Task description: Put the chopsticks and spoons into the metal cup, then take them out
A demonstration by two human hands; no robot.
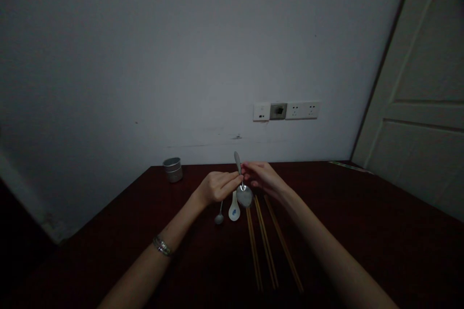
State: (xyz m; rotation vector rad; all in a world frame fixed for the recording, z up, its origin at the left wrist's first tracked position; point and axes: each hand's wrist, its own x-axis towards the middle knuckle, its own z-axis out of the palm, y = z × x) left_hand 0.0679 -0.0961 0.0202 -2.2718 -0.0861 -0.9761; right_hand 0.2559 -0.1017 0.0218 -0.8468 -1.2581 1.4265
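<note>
Filling most of the dim view, a pale wall (181, 58) is rising behind everything, a panelled door (416, 154) standing at the right. Below, a dark red table (344, 203) is stretching out before me. My left hand (217, 187) and right hand (264, 177) are meeting over its middle. Chopsticks (268, 244) are lying in three narrow groups, running toward me. A metal cup (173, 174) is standing upright near the far left corner. A large metal spoon (244, 197) is sitting between my hands, bowl toward me, handle slanting up. My left fingers are pinching it near the neck; my right fingertips are meeting the handle, though in this low light I cannot tell whether they are gripping or only steadying. I am judging the step to be handling this spoon; any next move is calling for a light, sure pinch. Just left of its bowl, a white spoon (234, 210) is lying, then a small metal spoon (219, 219).
</note>
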